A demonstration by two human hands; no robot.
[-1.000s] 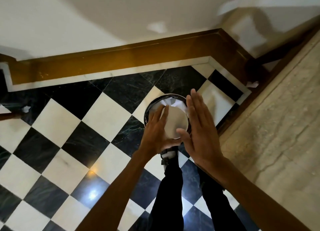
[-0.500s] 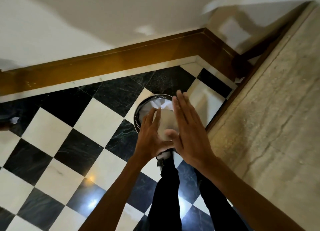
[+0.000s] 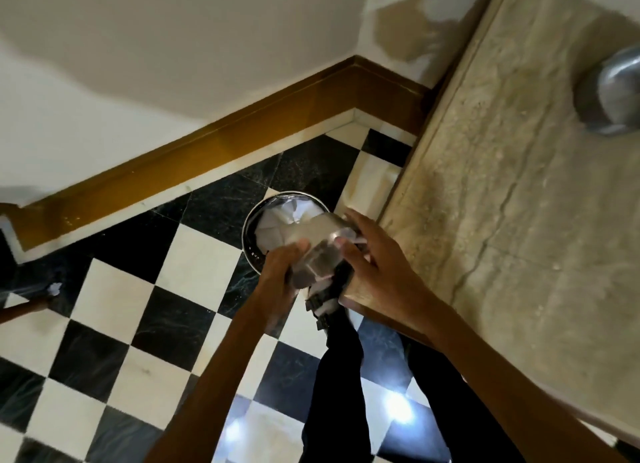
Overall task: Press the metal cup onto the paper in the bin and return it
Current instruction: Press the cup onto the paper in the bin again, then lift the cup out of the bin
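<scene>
So the metal cup (image 3: 317, 251) is up off the bin right now, held between both hands just above its near rim. The left hand (image 3: 277, 282) is wrapped around the cup's left side with the thumb over the top, and the right hand (image 3: 374, 265) clamps it from the right, fingers spread along the wall. Looks to me like the pressing part is either just done or about to happen, honestly can't tell which from this, and the return to the desk (image 3: 512, 220) on the right is definitely not done yet. The cup itself is blurry, shiny steel, tilted on its side, reflecting light and dark patches. Past it, the bin (image 3: 250, 227) sits on the checkered floor (image 3: 110, 289) tucked by the desk's edge, stuffed with crumpled white paper (image 3: 277, 223) that comes up close to the rim.
</scene>
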